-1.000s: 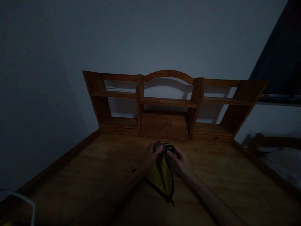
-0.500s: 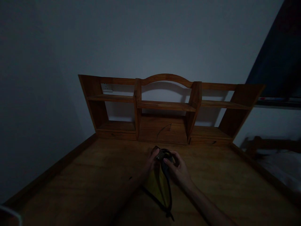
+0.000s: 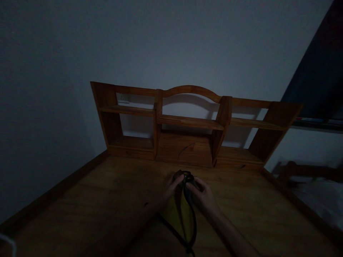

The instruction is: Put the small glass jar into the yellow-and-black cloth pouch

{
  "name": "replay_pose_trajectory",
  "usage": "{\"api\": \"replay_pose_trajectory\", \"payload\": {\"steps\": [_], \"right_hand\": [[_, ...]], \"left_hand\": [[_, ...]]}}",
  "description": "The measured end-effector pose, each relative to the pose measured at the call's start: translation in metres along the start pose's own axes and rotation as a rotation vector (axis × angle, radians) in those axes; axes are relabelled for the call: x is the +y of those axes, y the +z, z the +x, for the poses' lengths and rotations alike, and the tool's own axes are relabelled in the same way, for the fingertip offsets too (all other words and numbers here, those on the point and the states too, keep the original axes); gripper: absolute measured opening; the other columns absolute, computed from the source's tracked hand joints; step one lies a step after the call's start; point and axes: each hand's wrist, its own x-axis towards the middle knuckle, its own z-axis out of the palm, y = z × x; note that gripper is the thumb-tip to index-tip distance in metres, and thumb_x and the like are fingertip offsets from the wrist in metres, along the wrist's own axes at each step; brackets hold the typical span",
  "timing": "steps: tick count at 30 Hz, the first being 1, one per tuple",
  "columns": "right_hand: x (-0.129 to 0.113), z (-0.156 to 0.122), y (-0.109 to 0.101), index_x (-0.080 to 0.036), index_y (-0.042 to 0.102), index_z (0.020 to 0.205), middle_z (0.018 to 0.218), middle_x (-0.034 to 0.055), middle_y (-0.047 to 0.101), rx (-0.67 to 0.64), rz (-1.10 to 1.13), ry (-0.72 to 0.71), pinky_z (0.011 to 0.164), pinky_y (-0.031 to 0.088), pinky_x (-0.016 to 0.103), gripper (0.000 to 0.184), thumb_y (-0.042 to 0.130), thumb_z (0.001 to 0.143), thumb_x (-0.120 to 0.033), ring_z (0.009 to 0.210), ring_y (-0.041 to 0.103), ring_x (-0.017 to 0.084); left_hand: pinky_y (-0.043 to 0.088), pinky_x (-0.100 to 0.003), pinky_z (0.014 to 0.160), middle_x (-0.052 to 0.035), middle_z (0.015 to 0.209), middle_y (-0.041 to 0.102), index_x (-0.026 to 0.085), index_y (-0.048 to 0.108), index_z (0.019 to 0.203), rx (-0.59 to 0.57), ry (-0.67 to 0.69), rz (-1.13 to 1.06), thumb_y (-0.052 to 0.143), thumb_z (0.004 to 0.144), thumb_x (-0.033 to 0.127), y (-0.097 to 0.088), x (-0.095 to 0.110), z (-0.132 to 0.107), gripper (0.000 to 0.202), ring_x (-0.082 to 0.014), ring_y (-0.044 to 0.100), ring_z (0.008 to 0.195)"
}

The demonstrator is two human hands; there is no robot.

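Note:
Between my two hands is a soft, pouch-like yellow item [image 3: 184, 214] with dark edging. Its lower end narrows to a dark knot or tab near the bottom of the picture. At its upper end my left hand [image 3: 173, 186] pinches a dark, slightly shiny part, with the thumb on top. My right hand [image 3: 202, 192] grips the dark edge on the other side, thumb toward me and fingers behind. Both hands are close together, over the wooden desk top [image 3: 120, 185]. Dim light hides the details of the dark part and some of the fingertips.
A wooden shelf unit [image 3: 191, 122] stands at the back of the desk against a pale wall [image 3: 160, 43]. Raised wooden edges run along both sides. A white curved thing [image 3: 9, 242] shows at the lower left, and pale fabric [image 3: 318, 200] lies to the right.
My hands and the dark upper end of the yellow item have shifted slightly, with the dark parts now closer together. The view has tilted a little. Both hands keep their hold.

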Motion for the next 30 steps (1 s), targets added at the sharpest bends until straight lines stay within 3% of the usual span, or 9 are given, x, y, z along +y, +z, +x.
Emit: {"api": "replay_pose_trajectory", "payload": {"steps": [7, 14, 19, 22, 25, 30], "right_hand": [[0.003, 0.002, 0.001, -0.021, 0.073, 0.106, 0.107, 0.0078, 0.073, -0.066, 0.084, 0.046, 0.087, 0.050, 0.038, 0.040, 0.079, 0.074, -0.045, 0.098, 0.066, 0.027], [-0.003, 0.000, 0.000, -0.023, 0.071, 0.101, 0.102, 0.0046, 0.073, -0.139, 0.027, 0.055, 0.085, 0.050, 0.036, 0.038, 0.082, 0.070, -0.041, 0.095, 0.066, 0.025], [-0.003, -0.002, 0.006, -0.021, 0.066, 0.084, 0.083, 0.0008, 0.068, -0.094, -0.113, 0.040, 0.072, 0.050, 0.031, 0.034, 0.085, 0.064, -0.041, 0.080, 0.064, 0.022], [-0.001, -0.003, 0.008, -0.020, 0.061, 0.076, 0.073, -0.0020, 0.063, -0.057, -0.169, 0.004, 0.062, 0.046, 0.026, 0.037, 0.086, 0.062, -0.042, 0.070, 0.059, 0.018], [-0.001, -0.004, 0.008, -0.019, 0.059, 0.073, 0.070, -0.0028, 0.060, -0.063, -0.180, -0.008, 0.060, 0.044, 0.025, 0.036, 0.084, 0.065, -0.044, 0.067, 0.057, 0.016], [0.000, -0.005, 0.008, -0.020, 0.066, 0.083, 0.079, 0.0002, 0.066, -0.074, -0.105, -0.018, 0.068, 0.048, 0.027, 0.031, 0.080, 0.071, -0.045, 0.076, 0.062, 0.019]], "left_hand": [[0.052, -0.037, 0.090, -0.0078, 0.105, 0.073, 0.018, 0.069, 0.104, 0.054, -0.016, 0.032, 0.074, 0.067, 0.061, 0.001, 0.001, 0.003, 0.057, -0.0286, 0.067, 0.103], [0.049, -0.036, 0.093, -0.0051, 0.103, 0.073, 0.021, 0.070, 0.100, 0.073, 0.054, 0.178, 0.068, 0.075, 0.055, -0.010, 0.001, 0.003, 0.042, -0.0271, 0.064, 0.105], [0.045, -0.038, 0.100, -0.0057, 0.108, 0.072, 0.022, 0.070, 0.102, 0.074, 0.087, 0.252, 0.069, 0.076, 0.052, -0.017, -0.005, 0.003, 0.039, -0.0272, 0.062, 0.109], [0.045, -0.037, 0.100, -0.0063, 0.111, 0.071, 0.021, 0.069, 0.104, 0.016, 0.137, 0.268, 0.069, 0.076, 0.051, -0.016, -0.008, 0.003, 0.041, -0.0265, 0.062, 0.109], [0.046, -0.038, 0.099, -0.0060, 0.108, 0.071, 0.020, 0.068, 0.106, -0.023, 0.107, 0.328, 0.066, 0.078, 0.053, -0.015, -0.005, 0.002, 0.043, -0.0262, 0.063, 0.105], [0.046, -0.040, 0.100, -0.0058, 0.108, 0.072, 0.021, 0.070, 0.106, 0.021, 0.102, 0.383, 0.061, 0.080, 0.056, -0.012, 0.002, 0.003, 0.045, -0.0268, 0.064, 0.106]]}}
